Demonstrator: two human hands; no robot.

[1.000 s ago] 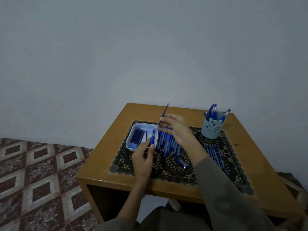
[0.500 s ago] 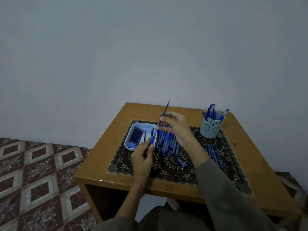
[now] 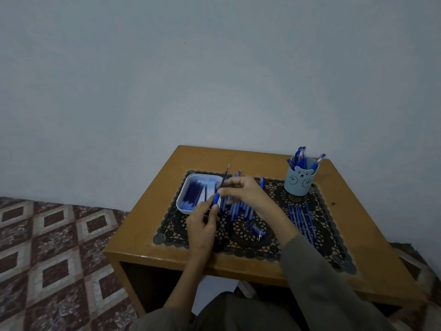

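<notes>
On a wooden table (image 3: 143, 235) covered by a black lace mat (image 3: 317, 240), the left hand (image 3: 202, 226) grips a blue pen barrel (image 3: 216, 199) just over the near right corner of a white tray (image 3: 210, 187). The right hand (image 3: 244, 194) pinches a thin refill (image 3: 225, 177) whose tip points up towards the table's far edge and whose lower end meets the barrel. Loose refills (image 3: 192, 194) lie in the tray. A pile of blue pen barrels (image 3: 241, 210) lies on the mat under the right hand, with a short pen piece (image 3: 256, 230) nearer the front edge. A row of pens (image 3: 301, 217) lies towards the right edge. At the far right corner, a bear-faced cup (image 3: 301, 181) holds capped pens (image 3: 300, 156).
</notes>
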